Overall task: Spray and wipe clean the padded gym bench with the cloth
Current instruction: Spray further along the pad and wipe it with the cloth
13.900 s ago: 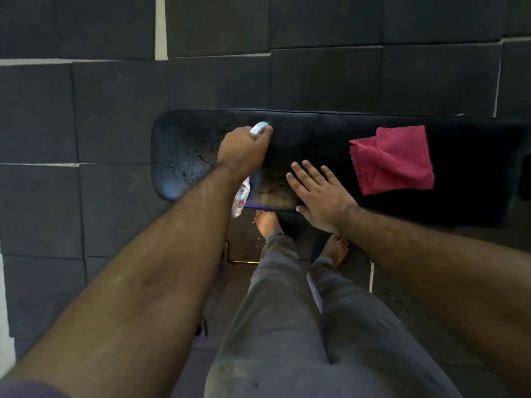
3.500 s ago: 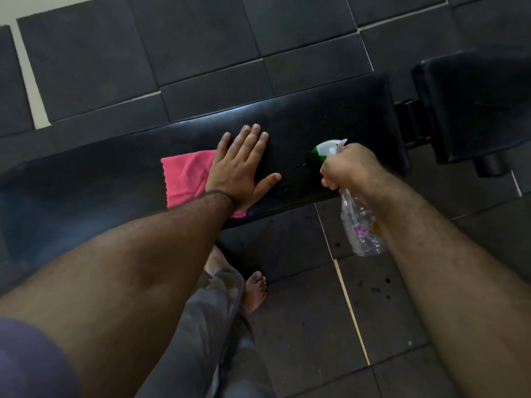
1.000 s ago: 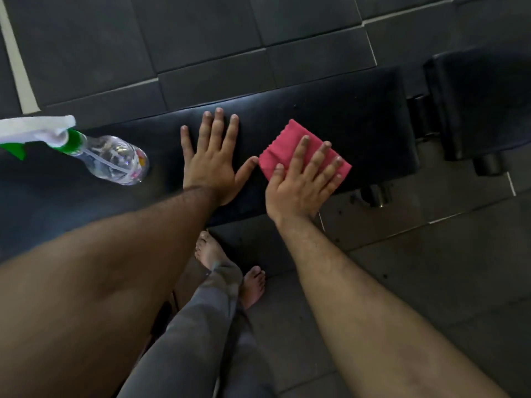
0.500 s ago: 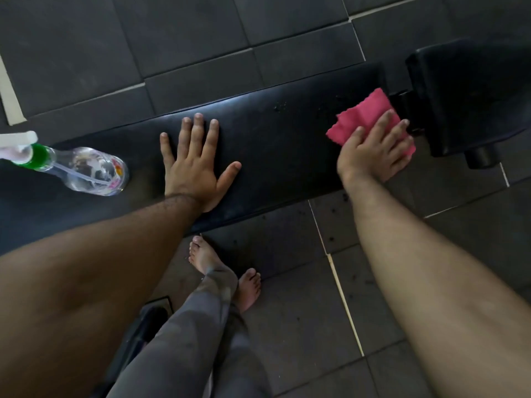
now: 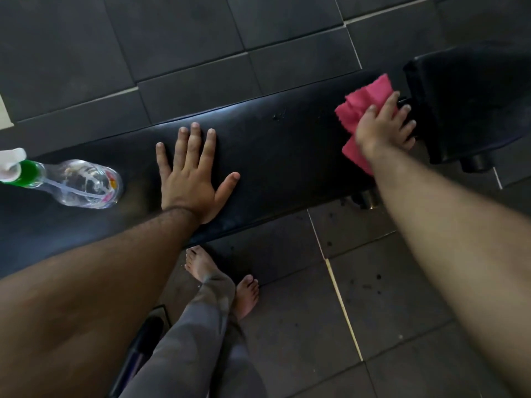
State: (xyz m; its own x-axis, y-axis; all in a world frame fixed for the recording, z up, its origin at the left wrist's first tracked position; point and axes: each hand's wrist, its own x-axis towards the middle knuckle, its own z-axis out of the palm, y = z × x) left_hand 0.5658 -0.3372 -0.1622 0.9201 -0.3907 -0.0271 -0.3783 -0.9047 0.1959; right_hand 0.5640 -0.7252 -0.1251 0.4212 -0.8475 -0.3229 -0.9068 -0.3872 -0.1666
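The black padded gym bench (image 5: 287,145) runs across the view from lower left to upper right. My left hand (image 5: 192,176) lies flat on its middle, fingers spread, holding nothing. My right hand (image 5: 383,127) presses the pink cloth (image 5: 365,101) against the right end of the pad, fingers spread over it. The cloth is bunched, and part of it hangs over the near edge under my wrist. A clear spray bottle (image 5: 77,183) with a green collar and white trigger head lies on its side on the left part of the bench.
A second black pad (image 5: 471,93) stands just right of the bench end, with a round black roller below it. Dark floor tiles surround the bench. My bare feet (image 5: 224,280) and grey trousers are in front of the bench. A dark frame part lies by my left leg.
Over the last second my right hand slid the pink cloth from beside my left hand to the right end of the bench. My left hand stayed flat. The bottle stayed lying at the left.
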